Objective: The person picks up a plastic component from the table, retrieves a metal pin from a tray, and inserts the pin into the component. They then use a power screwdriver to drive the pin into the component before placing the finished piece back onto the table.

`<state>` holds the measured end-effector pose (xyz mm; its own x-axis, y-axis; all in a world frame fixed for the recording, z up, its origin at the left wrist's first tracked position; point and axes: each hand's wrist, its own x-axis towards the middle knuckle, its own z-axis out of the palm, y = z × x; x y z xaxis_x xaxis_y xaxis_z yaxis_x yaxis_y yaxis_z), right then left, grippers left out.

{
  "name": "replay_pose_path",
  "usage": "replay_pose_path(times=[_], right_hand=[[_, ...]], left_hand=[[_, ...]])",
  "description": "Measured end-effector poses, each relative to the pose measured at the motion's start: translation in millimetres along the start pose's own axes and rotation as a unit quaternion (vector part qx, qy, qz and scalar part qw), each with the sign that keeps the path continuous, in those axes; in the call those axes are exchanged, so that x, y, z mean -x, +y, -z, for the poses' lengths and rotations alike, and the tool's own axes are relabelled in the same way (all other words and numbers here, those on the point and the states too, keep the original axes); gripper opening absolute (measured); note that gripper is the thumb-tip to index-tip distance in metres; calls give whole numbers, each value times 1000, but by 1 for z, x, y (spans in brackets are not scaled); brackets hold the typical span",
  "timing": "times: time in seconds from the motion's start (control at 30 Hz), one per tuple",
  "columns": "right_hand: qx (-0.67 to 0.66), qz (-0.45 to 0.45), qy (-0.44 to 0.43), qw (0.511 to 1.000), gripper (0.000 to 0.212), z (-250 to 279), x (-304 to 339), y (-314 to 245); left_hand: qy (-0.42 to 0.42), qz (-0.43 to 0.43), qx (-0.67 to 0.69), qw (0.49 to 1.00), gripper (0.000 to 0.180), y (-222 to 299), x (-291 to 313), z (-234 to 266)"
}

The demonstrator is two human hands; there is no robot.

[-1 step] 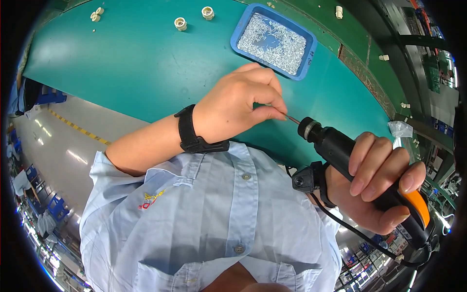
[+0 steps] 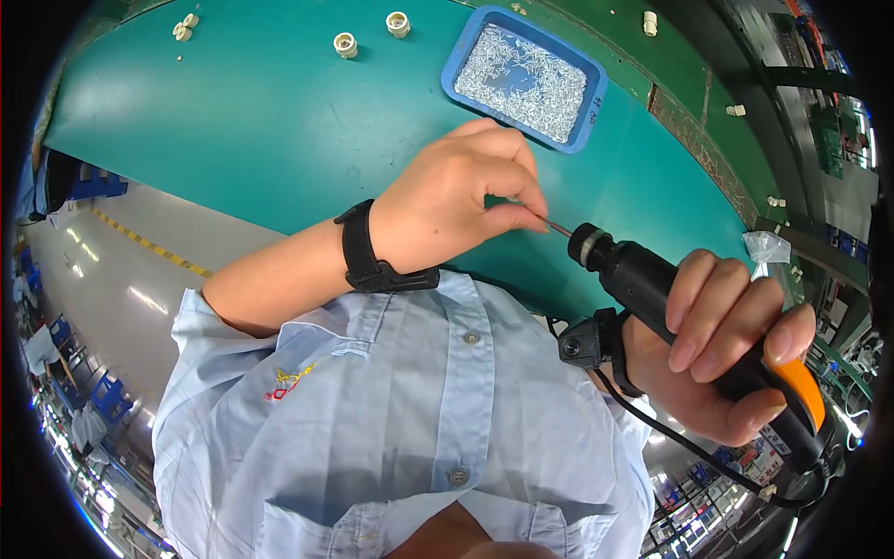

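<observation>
My right hand (image 2: 731, 345) is wrapped round a black electric screwdriver (image 2: 643, 284) with an orange lever on its side. Its thin bit (image 2: 560, 229) points up and left, toward the fingertips of my left hand (image 2: 475, 186). Thumb and forefinger of that hand are pinched together at the tip of the bit. Whatever lies between them is hidden or too small to make out. Beyond the left hand, a blue tray (image 2: 456, 79) holds a heap of small silvery screws (image 2: 549, 98).
On the green table (image 2: 233, 112) stand two cream round fittings (image 2: 345, 45), with smaller cream pieces (image 2: 183, 30) at the far left. More cream parts (image 2: 650, 23) lie along the far ledge. A clear plastic bag (image 2: 766, 247) is at the right. The screwdriver's black cable (image 2: 801, 503) runs at lower right.
</observation>
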<state>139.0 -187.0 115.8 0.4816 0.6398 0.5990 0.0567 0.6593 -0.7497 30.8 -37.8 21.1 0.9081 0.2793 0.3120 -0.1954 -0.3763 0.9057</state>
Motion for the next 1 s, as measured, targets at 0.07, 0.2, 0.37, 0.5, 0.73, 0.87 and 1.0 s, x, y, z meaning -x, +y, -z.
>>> replay_pose_path(times=[0.07, 0.2, 0.37, 0.5, 0.73, 0.87, 1.0], right_hand=[[2, -10, -2, 1000, 35, 0, -2, 0], [34, -50, -30, 998, 36, 4, -4, 1], [46, -47, -44, 997, 38, 7, -2, 8], [72, -41, -27, 996, 38, 10, 1, 12], [76, -33, -9, 997, 37, 13, 2, 15], [74, -26, -15, 997, 36, 12, 5, 26], [84, -28, -6, 996, 40, 12, 11, 40]], left_hand=[[-14, -3, -26, 1000, 14, -2, 0, 1], [-32, -4, -56, 998, 17, -2, 0, 1], [-64, -7, -61, 996, 20, -6, -3, 3], [-50, -28, -77, 995, 25, -19, -7, 0], [-135, 50, -24, 989, 22, -42, 0, -6], [-126, 88, -11, 988, 20, -44, 2, -10], [-122, 85, -11, 989, 18, -47, 1, -12]])
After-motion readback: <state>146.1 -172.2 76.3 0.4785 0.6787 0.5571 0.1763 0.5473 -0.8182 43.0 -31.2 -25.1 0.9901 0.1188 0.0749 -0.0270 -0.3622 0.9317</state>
